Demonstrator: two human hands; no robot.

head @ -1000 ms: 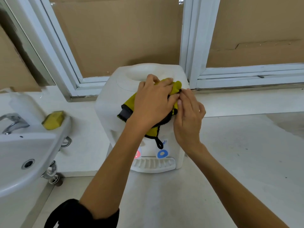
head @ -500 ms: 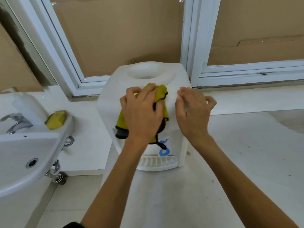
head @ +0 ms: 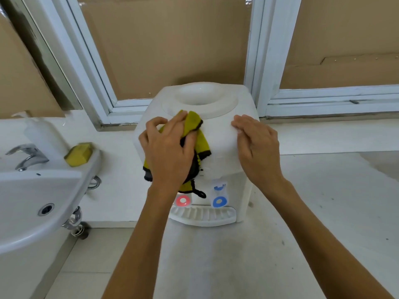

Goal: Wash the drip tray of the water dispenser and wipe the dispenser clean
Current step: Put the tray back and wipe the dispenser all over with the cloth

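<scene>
Dispenser [head: 224,145] standing upright on counter [head: 323,190], taps facing camera; drip tray [head: 203,215] sitting in its base; left hand [head: 168,156] gripping cloth [head: 197,134] against front; right hand [head: 255,147] lying flat, relaxed, on top; sponge [head: 78,154] sitting on sink [head: 43,231] rim.

Cloth [head: 195,134] now higher on dispenser [head: 220,134]

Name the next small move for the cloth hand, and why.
Probably sweep the yellow cloth rightward across the dispenser top: the left hand presses it on the left front part, while the right hand steadies the right edge.
</scene>
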